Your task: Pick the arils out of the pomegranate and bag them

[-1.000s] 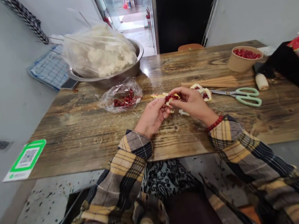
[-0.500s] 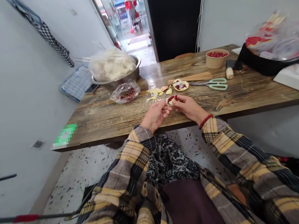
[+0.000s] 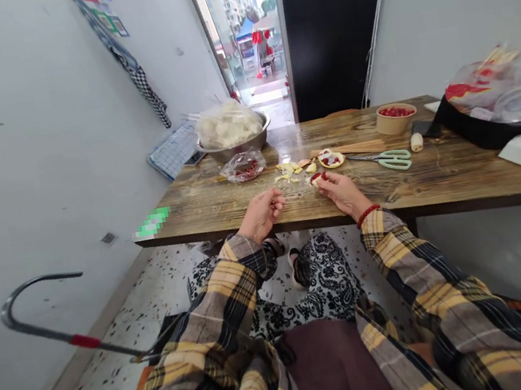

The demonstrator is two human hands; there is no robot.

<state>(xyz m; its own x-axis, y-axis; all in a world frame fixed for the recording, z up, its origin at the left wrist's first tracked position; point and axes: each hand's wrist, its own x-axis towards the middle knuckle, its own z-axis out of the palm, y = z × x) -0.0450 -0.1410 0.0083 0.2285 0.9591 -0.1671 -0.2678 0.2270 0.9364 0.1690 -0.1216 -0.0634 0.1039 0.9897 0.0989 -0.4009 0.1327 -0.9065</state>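
Yellow-and-grey plaid sleeves [image 3: 212,304]: two. One left hand [image 3: 261,215], fingers curled; cannot tell if it grips anything. One right hand [image 3: 345,195] pinches one pomegranate piece [image 3: 316,179] over the table [image 3: 444,179]: small, ragged, dark-red arils in cream pith. Farther: one pair green-handled scissors [image 3: 379,158], several yellow peel scraps [image 3: 290,167], one opened pomegranate section [image 3: 331,158], one aril tub [image 3: 392,125], one metal basin [image 3: 255,143].

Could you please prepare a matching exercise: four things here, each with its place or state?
1. Green-handled metal scissors
2. Round brown tub
3. Silver metal bowl
4. Pale fruit piece with red seeds

A. red seeds inside its rim
B. held in the right hand
C. blades pointing left
D. containing a clear plastic bag

Pairs: 1-C; 2-A; 3-D; 4-B
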